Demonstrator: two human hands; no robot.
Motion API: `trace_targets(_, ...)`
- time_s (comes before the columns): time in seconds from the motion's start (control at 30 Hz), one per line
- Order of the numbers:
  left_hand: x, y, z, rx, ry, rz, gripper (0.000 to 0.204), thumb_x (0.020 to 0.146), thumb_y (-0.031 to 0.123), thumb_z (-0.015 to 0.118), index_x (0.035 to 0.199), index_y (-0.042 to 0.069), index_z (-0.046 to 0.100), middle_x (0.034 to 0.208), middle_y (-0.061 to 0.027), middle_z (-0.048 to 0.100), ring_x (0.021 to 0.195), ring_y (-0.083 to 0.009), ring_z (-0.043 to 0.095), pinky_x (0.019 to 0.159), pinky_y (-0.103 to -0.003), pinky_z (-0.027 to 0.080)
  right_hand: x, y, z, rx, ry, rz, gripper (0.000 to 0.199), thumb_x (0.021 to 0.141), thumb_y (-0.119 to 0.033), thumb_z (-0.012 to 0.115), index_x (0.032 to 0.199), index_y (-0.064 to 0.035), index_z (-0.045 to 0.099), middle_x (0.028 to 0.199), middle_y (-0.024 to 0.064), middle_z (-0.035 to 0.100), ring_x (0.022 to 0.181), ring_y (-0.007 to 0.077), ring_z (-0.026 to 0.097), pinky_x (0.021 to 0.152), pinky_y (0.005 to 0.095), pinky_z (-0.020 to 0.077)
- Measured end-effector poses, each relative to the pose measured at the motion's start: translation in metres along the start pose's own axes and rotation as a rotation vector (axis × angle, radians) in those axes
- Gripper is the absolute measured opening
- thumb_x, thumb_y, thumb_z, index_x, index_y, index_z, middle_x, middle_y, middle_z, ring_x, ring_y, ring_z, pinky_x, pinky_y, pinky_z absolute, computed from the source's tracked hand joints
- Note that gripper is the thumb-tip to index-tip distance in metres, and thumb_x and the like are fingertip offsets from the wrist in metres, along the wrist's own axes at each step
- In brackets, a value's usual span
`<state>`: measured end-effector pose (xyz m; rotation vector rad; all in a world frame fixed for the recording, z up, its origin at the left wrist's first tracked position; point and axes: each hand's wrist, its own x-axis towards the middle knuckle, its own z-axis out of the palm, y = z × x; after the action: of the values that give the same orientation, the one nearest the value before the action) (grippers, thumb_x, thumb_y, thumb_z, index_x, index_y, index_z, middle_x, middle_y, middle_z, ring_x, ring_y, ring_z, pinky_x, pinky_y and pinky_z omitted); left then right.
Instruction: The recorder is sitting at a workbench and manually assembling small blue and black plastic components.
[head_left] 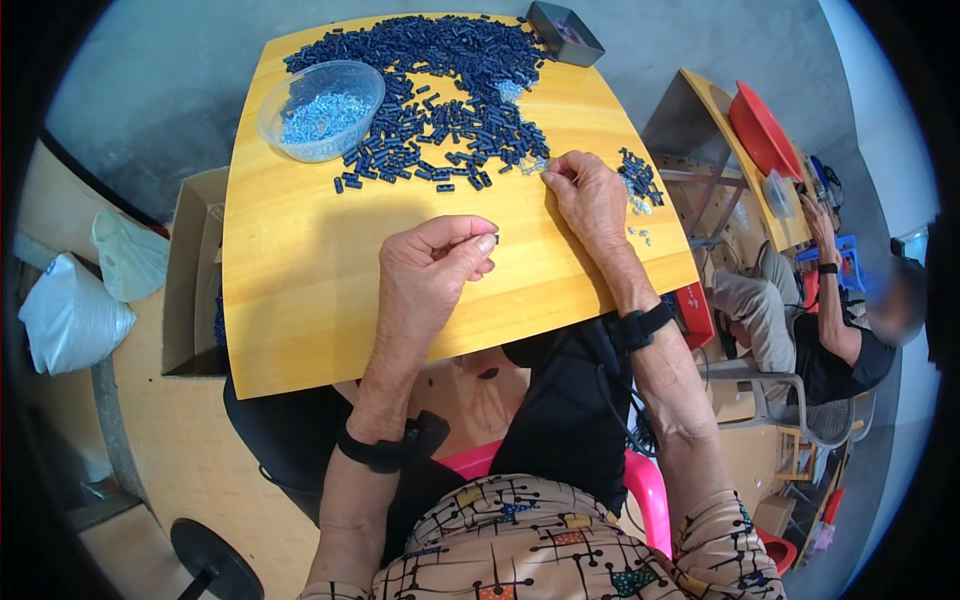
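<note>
The left hand [430, 265] hung over the bare middle of the yellow wooden tabletop [300, 290], its thumb and fingers curled shut around a small dark blue plastic sleeve [496, 239], of which only a sliver showed past the fingertips; the rest was hidden in the pinch. The right hand [588, 195] rested farther up the table, its fingertips pressed together at the near edge of the big heap of dark blue plastic sleeves [440, 90], closed on something tiny and pale [545, 168] that was too small to identify. Whether it was one of the small silvery metal bits [640, 235] scattered just right of that hand could not be told. A smaller cluster of the same dark sleeves [638, 178] lay beside the right hand near the table's right edge. A clear round plastic bowl [275, 105], holding pale blue-grey small parts blurred into a mass, stood at the upper left, touching the heap. A grey square tray [585, 45] sat at the far corner, its contents unclear. Both wrists wore black straps, and a cable ran from the right one down out of sight. An open brown cardboard box [185, 290] stood left of the table, its inside mostly shadowed. At the right another person [850, 340] sat at a second table, partly cut off by the dark rim.
</note>
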<state>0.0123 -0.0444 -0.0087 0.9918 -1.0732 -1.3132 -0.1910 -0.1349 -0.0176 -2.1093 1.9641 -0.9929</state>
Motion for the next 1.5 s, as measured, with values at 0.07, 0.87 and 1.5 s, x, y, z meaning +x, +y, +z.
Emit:
trace_targets(0.07, 0.0, 0.0, 0.0, 0.002, -0.003, 0.009, 0.014, 0.083, 0.005, 0.064, 0.093, -0.003, 0.068, 0.076, -0.0078, 0.066, 0.065, -0.0111, 0.062, 0.063, -0.022, 0.05, -0.001, -0.001, 0.001, -0.007, 0.001, -0.055, 0.01, 0.077, -0.015, 0.068, 0.08, -0.0057, 0.064, 0.079, 0.011, 0.064, 0.075, 0.0295, 0.062, 0.067, 0.0395, 0.0482)
trace_targets(0.87, -0.025, 0.037, 0.011, -0.208, -0.09, 0.057, 0.018, 0.086, 0.008, 0.064, 0.1, -0.003, 0.066, 0.083, -0.0086, 0.067, 0.071, -0.0124, 0.063, 0.068, -0.024, 0.051, -0.084, -0.077, -0.071, 1.48, -0.26, 0.245, 0.017, 0.09, -0.007, 0.06, 0.105, 0.0001, 0.062, 0.082, 0.0057, 0.064, 0.063, 0.0093, 0.056, 0.059, 0.0205, 0.0439)
trace_targets(1.5, -0.046, 0.056, 0.022, -0.056, -0.184, 0.203, 0.014, 0.085, 0.002, 0.063, 0.098, -0.004, 0.067, 0.077, -0.0056, 0.066, 0.068, -0.0085, 0.06, 0.064, -0.02, 0.05, -0.113, -0.096, -0.091, 1.56, -0.245, 0.227, 0.023, 0.091, -0.01, 0.058, 0.11, 0.0023, 0.059, 0.08, 0.0057, 0.062, 0.064, 0.009, 0.054, 0.061, 0.0198, 0.0448)
